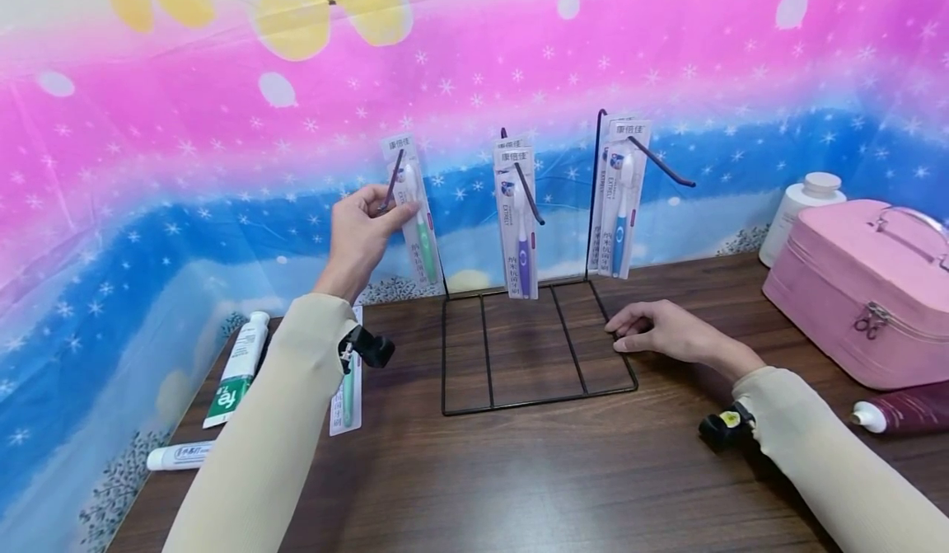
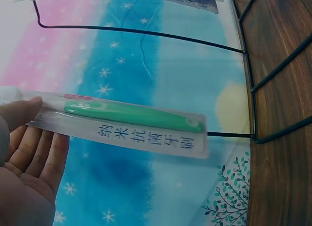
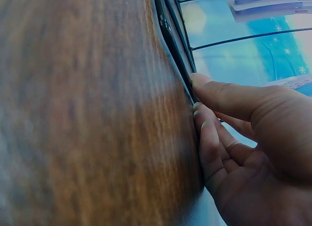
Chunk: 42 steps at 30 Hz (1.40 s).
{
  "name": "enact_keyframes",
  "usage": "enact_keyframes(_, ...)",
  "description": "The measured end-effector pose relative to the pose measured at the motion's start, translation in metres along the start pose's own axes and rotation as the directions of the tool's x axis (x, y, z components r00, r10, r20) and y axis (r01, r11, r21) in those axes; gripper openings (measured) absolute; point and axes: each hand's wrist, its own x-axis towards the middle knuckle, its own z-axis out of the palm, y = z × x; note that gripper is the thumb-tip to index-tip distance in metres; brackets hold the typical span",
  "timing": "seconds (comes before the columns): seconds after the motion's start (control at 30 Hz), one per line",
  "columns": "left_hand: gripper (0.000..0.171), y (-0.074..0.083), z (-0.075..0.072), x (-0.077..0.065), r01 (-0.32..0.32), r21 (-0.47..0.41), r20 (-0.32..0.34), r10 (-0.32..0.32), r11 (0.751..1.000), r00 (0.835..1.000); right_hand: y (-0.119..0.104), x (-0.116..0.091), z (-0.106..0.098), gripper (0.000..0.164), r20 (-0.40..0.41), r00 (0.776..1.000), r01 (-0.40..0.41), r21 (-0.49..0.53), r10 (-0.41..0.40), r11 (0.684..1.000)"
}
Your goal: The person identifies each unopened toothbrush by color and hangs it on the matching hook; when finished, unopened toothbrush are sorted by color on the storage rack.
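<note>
My left hand pinches a packaged green toothbrush between thumb and fingers. That pack hangs at the left hook of a black wire display rack. In the left wrist view, the thumb lies across the clear front of the toothbrush pack, with fingers behind it. On the middle hook hang packaged purple toothbrushes, and on the right hook packaged blue toothbrushes. My right hand holds the right side wire of the rack's base, thumb and fingertips meeting at it in the right wrist view.
Another packaged green toothbrush lies on the table, partly behind the left sleeve. Further left are a green-white tube and a white tube. At right stand a pink case and white bottle, with a dark red tube.
</note>
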Motion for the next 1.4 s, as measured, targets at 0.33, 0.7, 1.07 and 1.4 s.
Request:
enact_keyframes(0.33, 0.028, -0.017, -0.005, -0.007, 0.017, 0.025, -0.011, -0.017, 1.000, 1.000, 0.000, 0.000, 0.000, 0.029, -0.003, 1.000, 0.002, -0.006, -0.002, 1.000)
enact_keyframes(0.7, 0.025, -0.036, -0.012, -0.036, 0.071, 0.108, -0.050, -0.066, 0.992, 0.997, -0.001, 0.000, 0.000, 0.028, -0.005, 1.000, 0.001, -0.003, -0.001, 1.000)
enact_keyframes(1.07, 0.026, -0.064, -0.032, -0.054, 0.096, 0.189, -0.170, -0.063, 0.977, 0.983, -0.002, 0.000, -0.001, 0.029, -0.001, 1.000, -0.001, 0.001, 0.001, 1.000)
enact_keyframes(1.4, 0.030, -0.089, -0.048, -0.061, 0.203, 0.240, -0.258, -0.140, 0.949, 0.956, 0.001, 0.002, 0.001, 0.027, -0.002, 1.000, -0.014, -0.014, 0.014, 1.000)
